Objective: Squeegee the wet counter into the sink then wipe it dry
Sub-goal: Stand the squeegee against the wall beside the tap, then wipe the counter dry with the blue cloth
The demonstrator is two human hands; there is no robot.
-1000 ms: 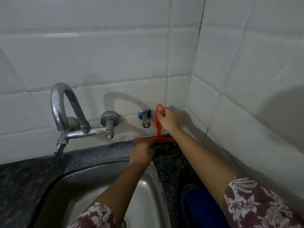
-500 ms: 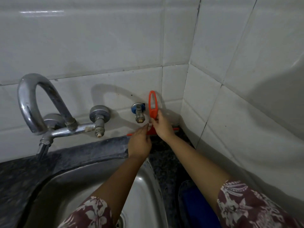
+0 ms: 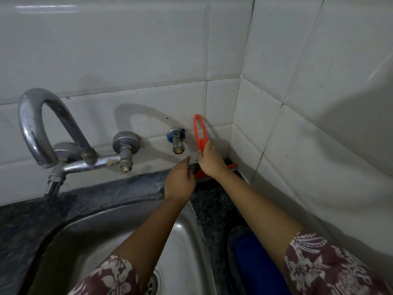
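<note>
**Squeegee pushed back into the tiled corner**

Gripping the lower handle of the orange squeegee (image 3: 200, 133), the right hand (image 3: 210, 161) has slid the blade rightward since half a second ago, its end now meeting the side wall tile (image 3: 319, 103). The left hand (image 3: 180, 181) has come off the blade's left end; whether it still touches it, I cannot tell.

Nearest, a blue cloth (image 3: 255, 258) lies on the dark granite counter (image 3: 212, 201) beside the steel sink (image 3: 95, 241). Farther back, the blade's long axis runs left-right along the counter's rear edge, handle loop upright against the back wall. Just left stands a small blue-collared valve (image 3: 176, 141), then the chrome tap (image 3: 49, 133).
</note>
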